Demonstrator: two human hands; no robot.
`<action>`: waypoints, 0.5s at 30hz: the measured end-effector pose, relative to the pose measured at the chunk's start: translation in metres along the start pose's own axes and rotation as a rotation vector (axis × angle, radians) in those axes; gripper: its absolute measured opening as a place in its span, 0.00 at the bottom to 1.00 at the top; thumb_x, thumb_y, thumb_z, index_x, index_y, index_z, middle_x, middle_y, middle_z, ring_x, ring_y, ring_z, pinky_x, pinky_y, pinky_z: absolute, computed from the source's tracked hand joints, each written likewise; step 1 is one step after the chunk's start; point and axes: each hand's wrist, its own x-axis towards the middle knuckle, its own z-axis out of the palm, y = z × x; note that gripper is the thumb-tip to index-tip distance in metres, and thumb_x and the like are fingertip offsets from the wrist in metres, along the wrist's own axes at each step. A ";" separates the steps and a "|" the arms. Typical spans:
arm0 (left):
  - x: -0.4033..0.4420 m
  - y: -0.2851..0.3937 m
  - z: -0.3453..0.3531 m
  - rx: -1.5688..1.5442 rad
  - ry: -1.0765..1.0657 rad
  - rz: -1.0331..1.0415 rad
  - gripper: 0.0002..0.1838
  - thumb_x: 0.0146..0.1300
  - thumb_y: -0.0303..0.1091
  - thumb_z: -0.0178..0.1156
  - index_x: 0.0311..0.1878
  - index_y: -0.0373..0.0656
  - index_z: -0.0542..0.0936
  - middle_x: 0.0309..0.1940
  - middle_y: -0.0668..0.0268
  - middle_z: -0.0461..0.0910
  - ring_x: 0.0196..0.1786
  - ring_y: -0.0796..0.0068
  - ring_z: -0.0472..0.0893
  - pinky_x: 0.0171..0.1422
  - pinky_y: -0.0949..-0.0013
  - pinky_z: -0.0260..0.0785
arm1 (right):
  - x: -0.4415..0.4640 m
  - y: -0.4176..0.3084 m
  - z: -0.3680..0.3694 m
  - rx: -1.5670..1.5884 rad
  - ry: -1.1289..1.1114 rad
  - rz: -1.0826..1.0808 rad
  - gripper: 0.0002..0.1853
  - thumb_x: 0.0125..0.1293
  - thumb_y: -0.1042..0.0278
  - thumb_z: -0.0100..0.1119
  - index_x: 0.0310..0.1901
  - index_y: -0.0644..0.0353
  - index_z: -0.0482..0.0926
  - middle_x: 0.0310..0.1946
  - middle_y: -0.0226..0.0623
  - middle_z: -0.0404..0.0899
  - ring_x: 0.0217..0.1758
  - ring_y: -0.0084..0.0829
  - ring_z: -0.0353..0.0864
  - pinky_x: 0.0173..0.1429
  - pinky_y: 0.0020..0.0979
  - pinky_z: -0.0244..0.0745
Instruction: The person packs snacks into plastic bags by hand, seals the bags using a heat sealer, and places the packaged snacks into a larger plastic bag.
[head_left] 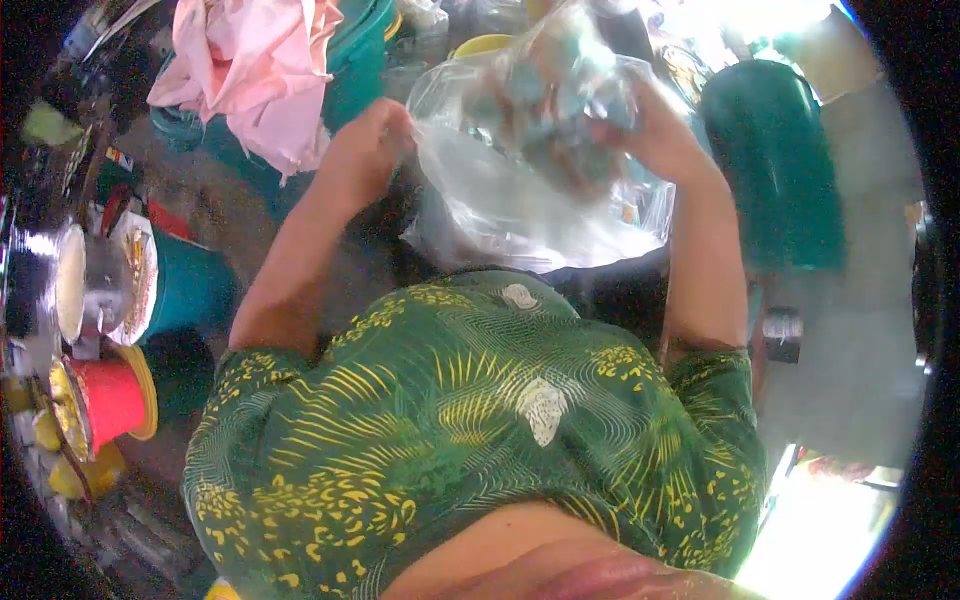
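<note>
A large clear plastic bag (530, 205) hangs open in front of my body, its mouth facing up. My left hand (378, 140) is closed, pinching the bag's rim on the left side. On the other side, my right hand (655, 130) grips a bunch of crumpled clear plastic (575, 90) with greenish and brownish patches, held over the bag's mouth. Motion blurs this bunch, so its exact kind is unclear. Something pale shows through the bag's lower wall.
Pink cloth (255, 70) drapes over a teal tub at upper left. A green bin (775, 165) stands at right. Along the left are a teal bucket (185, 285) and a red bucket (110, 400) with a yellow rim. A yellow rim (482, 45) shows behind the bag.
</note>
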 end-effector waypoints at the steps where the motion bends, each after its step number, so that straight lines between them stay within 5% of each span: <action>1: -0.004 0.000 0.001 -0.070 0.076 -0.012 0.13 0.73 0.41 0.55 0.48 0.40 0.77 0.35 0.59 0.82 0.42 0.59 0.83 0.51 0.61 0.74 | -0.006 0.010 0.006 0.039 -0.165 -0.018 0.38 0.57 0.53 0.74 0.67 0.58 0.72 0.64 0.50 0.75 0.69 0.47 0.73 0.73 0.41 0.65; 4: -0.044 0.009 0.015 -0.217 0.202 -0.014 0.13 0.73 0.41 0.57 0.48 0.41 0.77 0.34 0.64 0.82 0.41 0.70 0.81 0.50 0.66 0.73 | -0.046 0.029 0.043 -0.154 -0.456 -0.115 0.37 0.57 0.55 0.75 0.68 0.52 0.72 0.65 0.47 0.74 0.70 0.45 0.71 0.74 0.41 0.65; 8: -0.111 0.019 0.037 -0.365 0.216 0.018 0.14 0.72 0.38 0.59 0.54 0.41 0.75 0.43 0.66 0.80 0.46 0.74 0.79 0.53 0.68 0.73 | -0.145 0.003 0.044 -0.050 0.063 -0.084 0.34 0.56 0.61 0.75 0.66 0.49 0.75 0.64 0.43 0.76 0.69 0.45 0.73 0.74 0.43 0.65; 11: -0.142 0.005 0.077 -0.556 0.220 0.106 0.25 0.71 0.39 0.60 0.66 0.40 0.68 0.57 0.61 0.75 0.51 0.71 0.78 0.57 0.67 0.73 | -0.234 0.022 0.052 -0.195 0.536 0.172 0.35 0.58 0.64 0.73 0.68 0.56 0.71 0.66 0.49 0.72 0.70 0.49 0.69 0.76 0.44 0.61; 12: -0.154 0.006 0.093 -0.438 0.091 0.153 0.38 0.66 0.46 0.65 0.72 0.39 0.59 0.65 0.55 0.67 0.61 0.62 0.72 0.67 0.61 0.65 | -0.262 0.028 0.065 -0.262 0.660 0.305 0.36 0.60 0.64 0.72 0.69 0.59 0.69 0.67 0.51 0.71 0.71 0.50 0.68 0.76 0.45 0.60; 13: -0.166 0.008 0.109 -0.323 -0.031 0.213 0.52 0.61 0.52 0.70 0.77 0.38 0.51 0.72 0.50 0.60 0.71 0.54 0.67 0.77 0.56 0.57 | -0.292 0.034 0.081 -0.295 0.689 0.378 0.33 0.61 0.66 0.66 0.69 0.60 0.69 0.67 0.52 0.70 0.72 0.50 0.67 0.77 0.44 0.59; 14: -0.189 0.016 0.132 -0.269 -0.046 0.143 0.56 0.58 0.55 0.71 0.77 0.35 0.49 0.73 0.48 0.59 0.77 0.51 0.58 0.82 0.54 0.47 | -0.329 0.035 0.097 -0.296 0.567 0.307 0.31 0.63 0.68 0.61 0.69 0.61 0.69 0.68 0.53 0.69 0.73 0.50 0.66 0.77 0.43 0.59; 15: -0.188 0.011 0.163 -0.223 -0.022 0.153 0.55 0.57 0.58 0.71 0.77 0.38 0.53 0.73 0.49 0.61 0.76 0.49 0.59 0.82 0.52 0.48 | -0.360 0.036 0.110 -0.307 0.401 0.191 0.30 0.64 0.71 0.55 0.70 0.61 0.69 0.69 0.54 0.68 0.73 0.50 0.65 0.77 0.42 0.58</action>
